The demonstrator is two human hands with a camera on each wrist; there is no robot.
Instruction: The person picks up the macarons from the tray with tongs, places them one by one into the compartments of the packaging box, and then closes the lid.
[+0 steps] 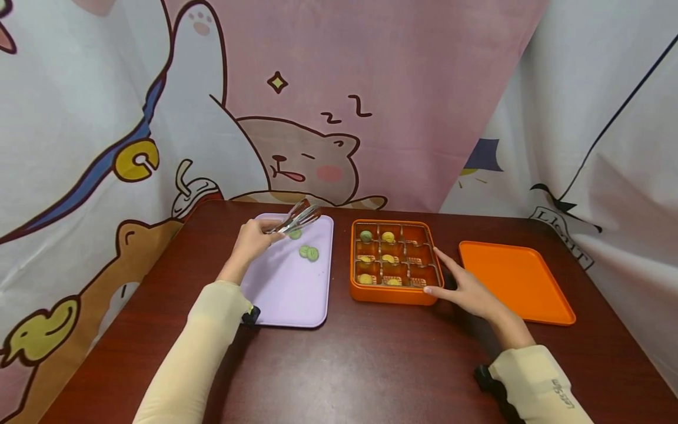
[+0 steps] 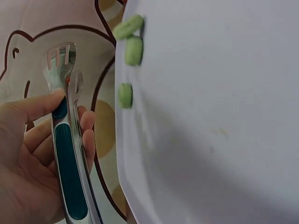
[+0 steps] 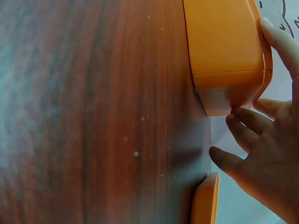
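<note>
In my left hand (image 1: 253, 240) I grip metal tongs (image 1: 298, 220) with slotted, fork-like heads and teal handle grips (image 2: 71, 172), thumb on one arm. The tong heads stand apart with nothing between them, over the far part of a lilac tray (image 1: 286, 303). On that tray lie three small green pieces (image 1: 313, 254), two side by side and one below the tongs. My right hand (image 1: 466, 291) touches the right side of an orange box (image 1: 392, 294), thumb on its near corner rim and fingers spread along the wall (image 3: 229, 88).
Inside the box, clear dividers form several compartments; some hold round yellow pieces (image 1: 365, 279), one a green piece (image 1: 366, 236), and a few show ridged tan squares (image 1: 418, 282). A shallow orange tray (image 1: 516, 282) lies right of the box. A printed curtain (image 1: 402, 118) hangs behind the dark wooden table (image 1: 339, 365).
</note>
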